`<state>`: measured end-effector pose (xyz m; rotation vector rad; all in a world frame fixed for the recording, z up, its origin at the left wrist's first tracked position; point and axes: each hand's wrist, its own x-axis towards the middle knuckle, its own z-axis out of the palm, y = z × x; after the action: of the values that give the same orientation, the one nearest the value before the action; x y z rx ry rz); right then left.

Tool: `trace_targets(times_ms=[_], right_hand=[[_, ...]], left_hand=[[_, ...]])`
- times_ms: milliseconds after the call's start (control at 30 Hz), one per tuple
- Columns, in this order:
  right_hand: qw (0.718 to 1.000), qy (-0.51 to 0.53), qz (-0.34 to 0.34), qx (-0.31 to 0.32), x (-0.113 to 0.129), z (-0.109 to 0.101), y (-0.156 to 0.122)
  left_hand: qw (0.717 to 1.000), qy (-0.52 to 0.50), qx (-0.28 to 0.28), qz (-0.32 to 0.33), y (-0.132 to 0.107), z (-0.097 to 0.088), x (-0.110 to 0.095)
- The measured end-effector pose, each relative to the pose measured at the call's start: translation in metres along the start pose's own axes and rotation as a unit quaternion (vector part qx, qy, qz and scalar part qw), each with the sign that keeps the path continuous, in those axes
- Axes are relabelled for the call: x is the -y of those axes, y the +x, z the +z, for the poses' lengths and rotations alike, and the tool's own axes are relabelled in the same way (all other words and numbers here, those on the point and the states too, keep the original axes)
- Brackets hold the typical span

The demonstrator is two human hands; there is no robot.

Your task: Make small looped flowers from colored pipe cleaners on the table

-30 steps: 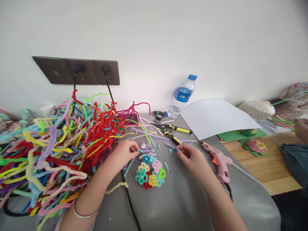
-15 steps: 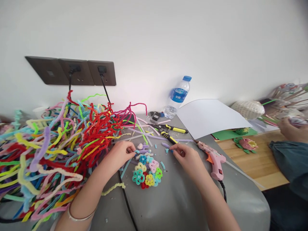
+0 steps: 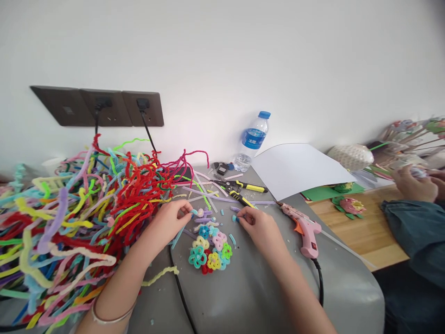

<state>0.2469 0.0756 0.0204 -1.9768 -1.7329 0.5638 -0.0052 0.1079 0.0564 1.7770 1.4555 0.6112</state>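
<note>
My left hand (image 3: 174, 217) is closed in a pinch, with a short light-blue pipe cleaner piece (image 3: 194, 212) at its fingertips. Across from it, my right hand (image 3: 253, 221) has its thumb and forefinger together on a small blue pipe cleaner piece (image 3: 234, 218). Between and below the hands lies a cluster of pipe cleaner flowers (image 3: 213, 253) in several colours. Cut purple pieces (image 3: 206, 220) lie just behind the cluster. The fingertips partly cover both held pieces.
A large tangle of pipe cleaners (image 3: 76, 222) fills the left side. Yellow-black pliers (image 3: 243, 198), a water bottle (image 3: 252, 139) and white paper (image 3: 299, 169) are behind. At right lie a pink glue gun (image 3: 308, 234) with its cord and another person's hands (image 3: 417, 185).
My right fingertips have come onto the small blue piece. My left hand has lifted slightly with its light-blue piece. The view has shifted a little to the right.
</note>
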Motion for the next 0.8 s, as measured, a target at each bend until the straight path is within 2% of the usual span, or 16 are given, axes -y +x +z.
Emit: trace_targets(times_ms=[167, 333, 533, 600, 700, 800], right_hand=[[1.000, -0.001, 0.009, -0.005, -0.001, -0.004, -0.002], [0.998, 0.045, 0.034, -0.017, 0.001, -0.025, -0.004], [0.983, 0.169, 0.006, -0.066, 0.013, -0.051, -0.015], [0.974, 0.224, -0.030, -0.027, 0.022, -0.051, -0.023], [0.947, 0.301, -0.078, 0.082, 0.039, -0.041, -0.034], [0.919, 0.364, -0.077, 0.129, 0.052, -0.027, -0.038]], left_hand=[[1.000, 0.007, -0.009, 0.009, 0.003, 0.001, 0.005], [0.998, -0.033, -0.029, 0.034, 0.003, 0.001, 0.001], [0.985, -0.142, 0.015, 0.100, -0.007, 0.004, -0.014], [0.976, -0.178, 0.023, 0.121, -0.011, 0.008, -0.020], [0.968, -0.204, 0.061, 0.135, -0.015, 0.014, -0.026], [0.965, -0.207, 0.097, 0.128, -0.017, 0.017, -0.029]])
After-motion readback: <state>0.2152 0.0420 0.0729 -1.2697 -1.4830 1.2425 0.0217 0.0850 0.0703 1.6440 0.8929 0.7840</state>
